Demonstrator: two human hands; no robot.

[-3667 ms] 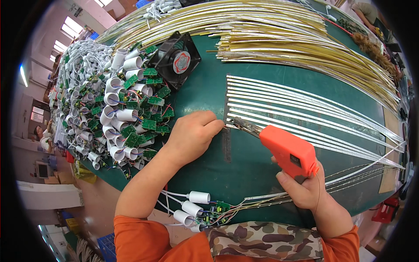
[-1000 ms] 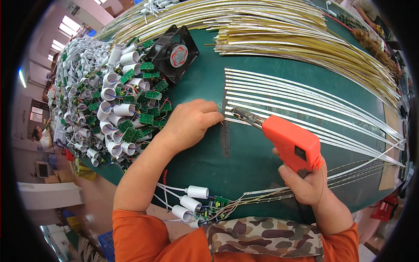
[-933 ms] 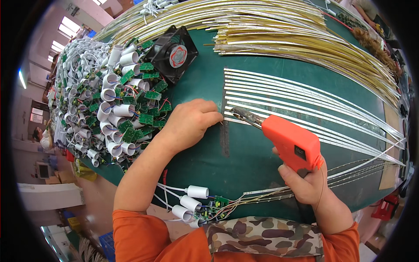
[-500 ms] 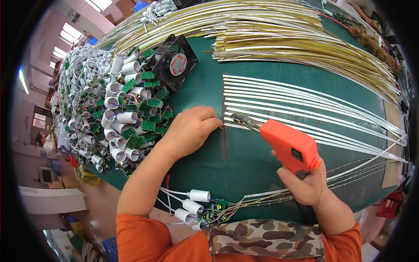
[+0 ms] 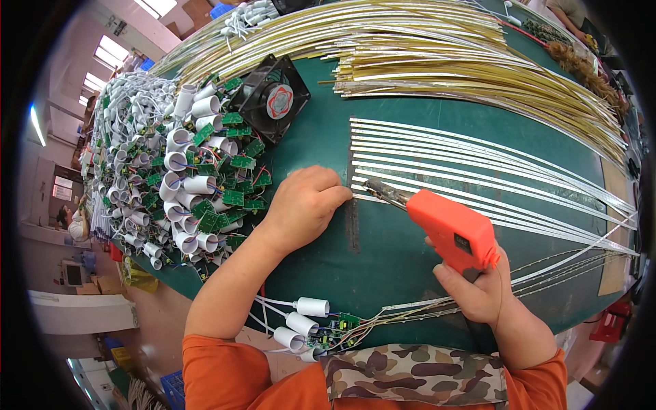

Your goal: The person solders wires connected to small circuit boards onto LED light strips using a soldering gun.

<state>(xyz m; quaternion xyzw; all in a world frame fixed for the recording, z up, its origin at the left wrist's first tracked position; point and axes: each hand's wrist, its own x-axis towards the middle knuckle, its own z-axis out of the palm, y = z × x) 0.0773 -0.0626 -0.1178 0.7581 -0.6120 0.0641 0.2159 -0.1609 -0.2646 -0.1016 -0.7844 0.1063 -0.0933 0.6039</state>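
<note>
red plastic soldering gun (image 5: pixel 454 231) is clasped in right hand (image 5: pixel 480 292) — left hand (image 5: pixel 304 206) bunched at flat strips (image 5: pixel 437 154), grip unclear

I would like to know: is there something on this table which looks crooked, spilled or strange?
One thing stands out: toward the right side of the green table, a pale strip slants across the laid-out white strips, while those all run in roughly one direction. I see no spill.

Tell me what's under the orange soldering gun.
Beneath the orange soldering gun, the lower white strips cross the green table, visible again to its right. Stretches directly behind its body are covered; I cannot see what else lies there.
</note>
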